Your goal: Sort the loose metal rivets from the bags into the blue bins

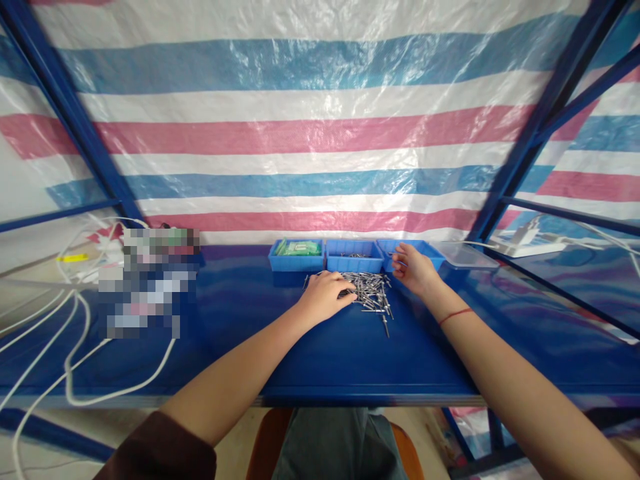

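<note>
Blind rivets (373,290), silvery and thin-stemmed, lie in a loose, tangled heap on the blue counter (225,333). The left hand (327,295) curves over the heap's left edge; the right hand (414,269), fingers loosely bent, hangs at the right bin (434,256). Whether either holds a rivet, I cannot tell. The left bin (297,265) contains green packets (300,249), the middle bin (353,264) small metal pieces (356,255).

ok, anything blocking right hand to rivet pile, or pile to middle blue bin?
Nothing visible between the right hand and rivet pile. Toward the middle blue bin, only its own front wall; the left hand sits at the pile's left side.
</note>
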Demonstrator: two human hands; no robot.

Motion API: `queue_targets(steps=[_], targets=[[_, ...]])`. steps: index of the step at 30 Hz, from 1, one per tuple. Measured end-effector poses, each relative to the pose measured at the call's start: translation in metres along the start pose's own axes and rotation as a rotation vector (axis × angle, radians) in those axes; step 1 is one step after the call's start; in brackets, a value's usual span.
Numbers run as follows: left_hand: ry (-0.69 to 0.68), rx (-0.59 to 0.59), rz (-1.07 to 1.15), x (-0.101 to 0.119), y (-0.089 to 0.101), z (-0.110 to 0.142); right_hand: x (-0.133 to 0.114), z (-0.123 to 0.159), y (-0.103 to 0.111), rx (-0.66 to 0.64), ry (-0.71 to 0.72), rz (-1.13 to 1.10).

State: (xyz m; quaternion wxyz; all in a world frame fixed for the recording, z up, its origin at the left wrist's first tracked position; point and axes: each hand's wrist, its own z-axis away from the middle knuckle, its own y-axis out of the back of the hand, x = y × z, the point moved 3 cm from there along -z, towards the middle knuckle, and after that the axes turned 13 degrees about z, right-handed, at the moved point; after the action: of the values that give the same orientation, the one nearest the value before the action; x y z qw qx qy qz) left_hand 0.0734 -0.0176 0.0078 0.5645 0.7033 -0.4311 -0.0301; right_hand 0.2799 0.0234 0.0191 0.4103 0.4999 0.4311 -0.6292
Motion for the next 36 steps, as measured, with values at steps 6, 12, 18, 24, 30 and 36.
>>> queue_targets(steps=[6,12,18,24,30,36], targets=[[-0.028,-0.025,-0.015,0.002,0.001,0.0,0.002,0.01,-0.015,-0.128,0.05,0.091],[0.001,-0.034,-0.017,0.003,0.001,-0.002,0.005,0.015,-0.024,-0.161,0.144,0.22],[-0.014,-0.029,-0.104,0.005,0.002,-0.003,0.006,0.021,-0.031,-0.222,0.215,0.347],[-0.013,0.018,-0.079,0.003,-0.005,-0.004,0.007,0.026,-0.038,-0.287,0.25,0.471],[0.027,0.029,-0.059,0.005,-0.01,-0.008,0.011,0.026,-0.04,-0.337,0.286,0.51],[0.055,0.046,-0.11,0.006,-0.008,-0.006,0.01,0.025,-0.041,-0.316,0.35,0.576]])
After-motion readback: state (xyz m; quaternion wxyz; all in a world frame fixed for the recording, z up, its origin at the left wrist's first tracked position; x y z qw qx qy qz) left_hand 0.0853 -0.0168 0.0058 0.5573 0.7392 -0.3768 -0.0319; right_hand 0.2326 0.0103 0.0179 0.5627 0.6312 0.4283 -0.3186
